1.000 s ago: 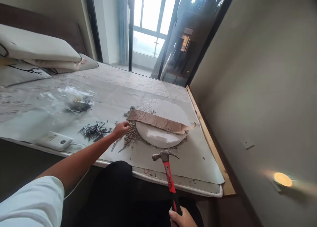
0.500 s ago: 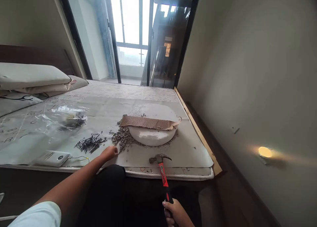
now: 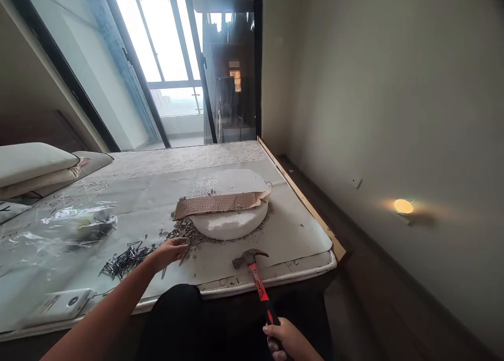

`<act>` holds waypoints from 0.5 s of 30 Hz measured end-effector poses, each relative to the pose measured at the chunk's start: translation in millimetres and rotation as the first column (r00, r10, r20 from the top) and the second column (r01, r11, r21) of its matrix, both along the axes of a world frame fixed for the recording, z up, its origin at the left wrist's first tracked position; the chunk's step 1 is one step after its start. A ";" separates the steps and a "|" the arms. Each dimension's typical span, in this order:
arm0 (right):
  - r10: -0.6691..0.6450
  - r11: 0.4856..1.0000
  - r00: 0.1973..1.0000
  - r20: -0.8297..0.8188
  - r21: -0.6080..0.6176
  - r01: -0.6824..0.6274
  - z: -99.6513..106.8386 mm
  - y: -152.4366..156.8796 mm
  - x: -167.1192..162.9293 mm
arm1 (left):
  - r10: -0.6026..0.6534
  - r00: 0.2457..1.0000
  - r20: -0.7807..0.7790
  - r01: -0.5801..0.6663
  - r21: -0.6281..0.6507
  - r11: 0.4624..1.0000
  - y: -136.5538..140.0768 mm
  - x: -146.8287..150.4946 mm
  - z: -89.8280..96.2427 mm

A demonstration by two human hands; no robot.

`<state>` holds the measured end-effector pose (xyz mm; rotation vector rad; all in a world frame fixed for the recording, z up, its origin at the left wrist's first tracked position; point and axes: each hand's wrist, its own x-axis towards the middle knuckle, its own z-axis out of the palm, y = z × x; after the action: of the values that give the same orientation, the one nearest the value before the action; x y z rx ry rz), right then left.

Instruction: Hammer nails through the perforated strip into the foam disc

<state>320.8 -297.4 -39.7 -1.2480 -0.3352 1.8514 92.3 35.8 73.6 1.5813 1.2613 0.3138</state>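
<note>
My right hand is wrapped round the black and red handle of a claw hammer. The hammer's head rests low in front of the bed's near edge, angled up and away from me. My left hand is over the grey sheet, its fingers pinched together beside grey rubble; whatever is between the fingertips is too small to make out. Just past it lies a thick round white slab, with a brown perforated strip across its top. A pile of dark nails lies left of my hand.
A grey sheet covers part of the mattress. On the left are a clear plastic bag with dark contents, a white power bank and pillows. A wooden board edges the right side, near the wall.
My view has turned, and the scene appears tilted. My left hand has lifted slightly and shows its pinched fingers more clearly. The hammer stays in my right hand in nearly the same pose.
</note>
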 end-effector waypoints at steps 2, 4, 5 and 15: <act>-0.020 1.000 1.000 -0.003 -0.005 0.020 7.8 0.8 1.1 | 0.004 0.992 0.126 0.005 -0.066 0.998 -2.4 17.0 15.2; -0.045 0.999 0.999 -0.016 -0.002 0.045 11.6 2.4 1.4 | 0.004 0.985 0.174 0.010 -0.080 0.997 -3.7 38.5 25.8; -0.057 0.998 0.998 -0.023 0.001 0.057 11.4 3.4 1.1 | 0.002 0.983 0.186 0.011 -0.066 0.998 -3.9 50.0 29.1; -0.052 0.963 0.787 0.615 0.239 -0.124 65.3 15.9 47.4 | -0.208 0.951 -0.229 0.310 0.700 0.643 -16.1 134.2 14.3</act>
<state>368.2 -281.5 25.6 -1.6347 -0.9428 1.3115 226.5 19.7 87.9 2.4881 1.0167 0.5914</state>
